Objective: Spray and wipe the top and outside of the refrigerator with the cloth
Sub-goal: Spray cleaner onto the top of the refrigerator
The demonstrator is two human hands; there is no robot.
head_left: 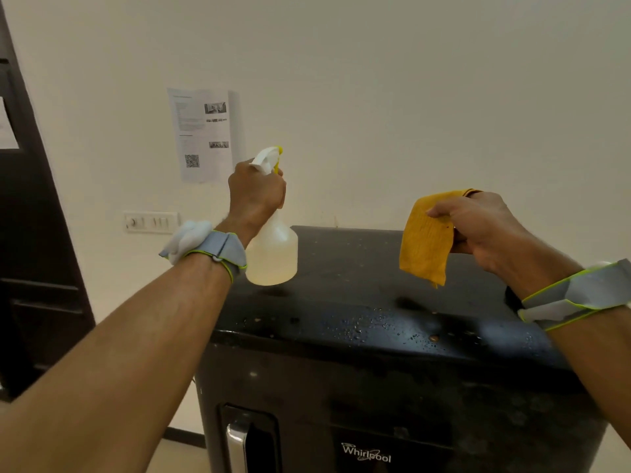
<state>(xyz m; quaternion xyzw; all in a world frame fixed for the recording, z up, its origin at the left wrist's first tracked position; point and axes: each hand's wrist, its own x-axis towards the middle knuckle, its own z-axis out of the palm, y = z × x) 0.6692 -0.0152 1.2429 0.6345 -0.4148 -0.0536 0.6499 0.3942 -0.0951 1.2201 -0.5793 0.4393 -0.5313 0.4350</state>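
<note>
Head cam, L hand grips spray bottle upright, nozzle fwd-right, R hand pinches cloth hanging above fridge

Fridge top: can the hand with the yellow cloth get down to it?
Probably yes. The right hand holds the cloth above the refrigerator top with nothing between; the spray bottle is off to the left.

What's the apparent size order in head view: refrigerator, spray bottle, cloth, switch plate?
1. refrigerator
2-3. spray bottle and cloth: about alike, bottle partly hidden by the left hand, so not ranked
4. switch plate, though it is farther from the camera
</note>
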